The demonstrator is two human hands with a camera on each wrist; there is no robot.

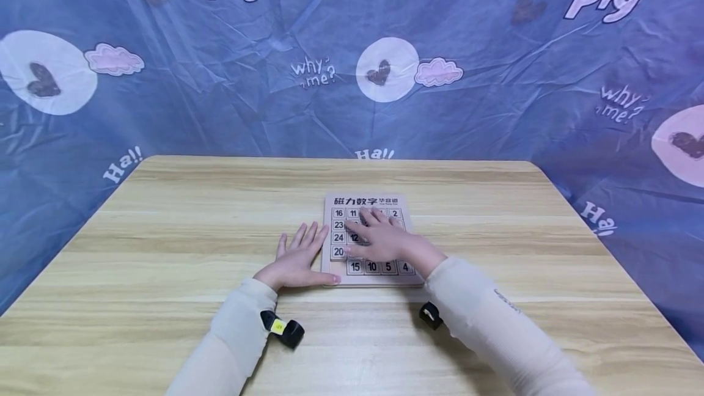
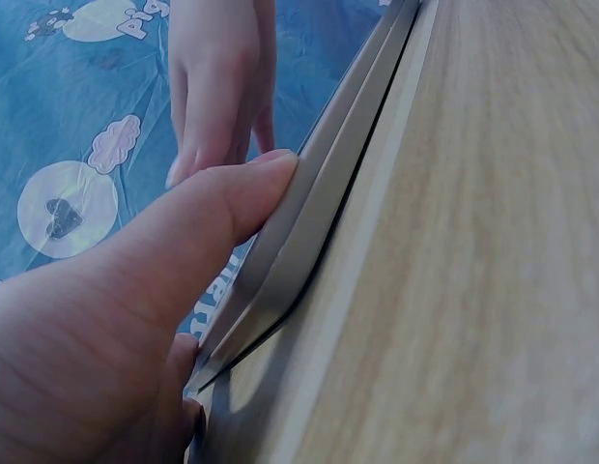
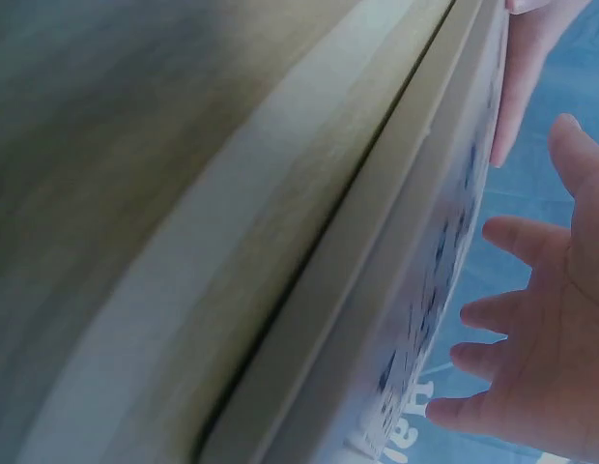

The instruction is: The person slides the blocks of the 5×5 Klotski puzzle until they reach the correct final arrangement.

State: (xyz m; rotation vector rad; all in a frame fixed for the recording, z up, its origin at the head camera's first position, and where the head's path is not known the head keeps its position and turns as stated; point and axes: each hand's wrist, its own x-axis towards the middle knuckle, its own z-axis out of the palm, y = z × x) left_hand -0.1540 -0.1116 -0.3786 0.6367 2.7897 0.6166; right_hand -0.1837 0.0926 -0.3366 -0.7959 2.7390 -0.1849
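A sliding number puzzle board [image 1: 329, 203] lies flat on the table, with square numbered tiles [image 1: 372, 267] in rows and a bare slot at its near-left corner. My left hand [image 1: 297, 266] has its fingers spread along the board's left side. Its thumb reaches over the near-left corner, and in the left wrist view the thumb tip meets the board's edge [image 2: 324, 188]. Spread over the middle tiles is my right hand [image 1: 384, 243], fingers apart and fairly straight, covering several numbers. The right wrist view shows that hand [image 3: 541, 333] above the board's face, gripping nothing.
The wooden table [image 1: 192, 219] extends on all sides of the board. Behind it hangs a blue printed cloth [image 1: 247, 102]. Each wrist carries a small black device, one near the left cuff [image 1: 283, 327] and one under the right sleeve [image 1: 473, 310].
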